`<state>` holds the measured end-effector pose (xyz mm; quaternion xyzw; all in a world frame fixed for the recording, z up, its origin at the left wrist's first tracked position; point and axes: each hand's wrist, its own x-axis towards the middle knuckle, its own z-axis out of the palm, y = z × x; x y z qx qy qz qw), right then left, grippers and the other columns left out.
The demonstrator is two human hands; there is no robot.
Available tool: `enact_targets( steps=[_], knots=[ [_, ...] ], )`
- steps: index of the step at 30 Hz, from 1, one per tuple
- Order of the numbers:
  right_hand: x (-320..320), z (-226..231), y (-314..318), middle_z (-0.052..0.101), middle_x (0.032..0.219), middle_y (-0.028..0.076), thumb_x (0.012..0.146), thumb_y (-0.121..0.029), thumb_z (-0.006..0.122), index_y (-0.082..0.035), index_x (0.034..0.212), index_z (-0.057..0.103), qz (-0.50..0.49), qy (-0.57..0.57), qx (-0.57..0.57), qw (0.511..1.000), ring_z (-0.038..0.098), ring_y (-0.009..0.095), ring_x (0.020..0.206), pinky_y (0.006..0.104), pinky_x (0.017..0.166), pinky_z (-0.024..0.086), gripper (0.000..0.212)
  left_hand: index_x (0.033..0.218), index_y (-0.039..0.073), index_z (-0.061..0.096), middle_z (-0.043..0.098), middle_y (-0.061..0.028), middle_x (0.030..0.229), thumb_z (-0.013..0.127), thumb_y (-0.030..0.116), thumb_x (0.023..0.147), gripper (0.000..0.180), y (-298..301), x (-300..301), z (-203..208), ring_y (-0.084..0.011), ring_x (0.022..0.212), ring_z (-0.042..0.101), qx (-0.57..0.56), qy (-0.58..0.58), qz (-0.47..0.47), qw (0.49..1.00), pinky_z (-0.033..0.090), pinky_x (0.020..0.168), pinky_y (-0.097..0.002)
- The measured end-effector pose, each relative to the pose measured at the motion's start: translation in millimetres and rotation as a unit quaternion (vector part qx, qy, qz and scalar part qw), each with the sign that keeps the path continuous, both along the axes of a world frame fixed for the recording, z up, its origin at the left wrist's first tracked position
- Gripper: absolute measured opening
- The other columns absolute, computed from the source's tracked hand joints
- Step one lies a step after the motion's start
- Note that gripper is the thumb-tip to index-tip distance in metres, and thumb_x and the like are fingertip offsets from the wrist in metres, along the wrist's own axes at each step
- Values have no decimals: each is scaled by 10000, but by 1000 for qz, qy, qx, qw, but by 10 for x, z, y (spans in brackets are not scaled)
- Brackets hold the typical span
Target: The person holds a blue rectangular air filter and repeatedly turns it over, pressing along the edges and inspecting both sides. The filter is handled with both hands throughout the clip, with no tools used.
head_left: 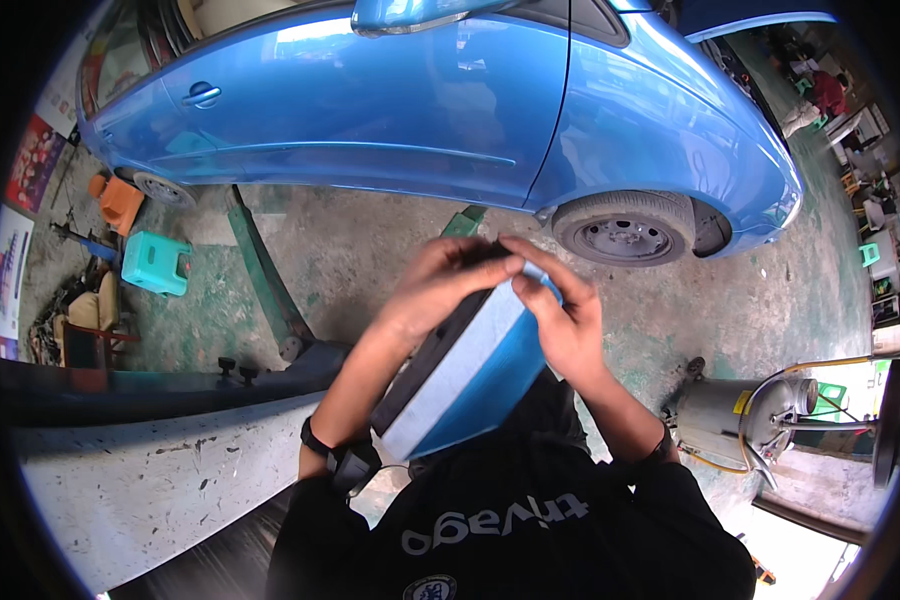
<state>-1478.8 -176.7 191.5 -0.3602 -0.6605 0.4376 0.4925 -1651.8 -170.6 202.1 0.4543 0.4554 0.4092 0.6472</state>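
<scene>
A flat, box-like thing point(480, 375), probably a carton, is tilted in front of my chest. It has a bright blue broad face, a pale blue narrow side and a dark opposite side. My left hand point(440, 285) is closed at its upper end, with the thumb across the top corner. My right hand point(568, 318) grips the same end from the right, its thumb and fingers bent round the corner. The fingertips of both hands meet there, partly hiding that end. The lower end of the box points toward my black shirt point(530, 500).
A blue car point(370, 110) stands across the far side, with its front wheel point(625, 228) at right. Green lift arms point(260, 265) reach beneath it. A turquoise stool point(157, 263) is at left, a metal tank with a yellow hose point(735, 425) at right, and a speckled panel point(170, 480) lower left.
</scene>
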Motion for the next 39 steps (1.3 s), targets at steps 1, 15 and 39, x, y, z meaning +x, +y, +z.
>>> enact_targets(
  steps=[1,15,39],
  knots=[
    [4,-50,-16,675,1168,143,887,-68,593,-27,1211,638,4,15,-13,1000,637,217,1101,305,929,473,330,993,-2,691,660,-22,881,750,330,837,371,-30,28,-39,-86,820,578,29,2,4,1000,451,749,-239],
    [69,16,152,639,1023,122,850,-123,653,-10,1123,554,130,81,-24,988,603,232,960,344,845,465,311,876,21,651,627,3,754,562,342,983,349,-368,296,4,-42,628,548,46,-37,258,964,422,565,-194],
    [178,207,-258,606,853,107,682,-13,744,-21,818,641,39,-8,226,973,533,252,710,329,595,410,170,652,75,536,475,80,660,547,339,998,435,-1039,643,45,-20,628,351,18,-74,329,941,284,575,-219]
  ],
)
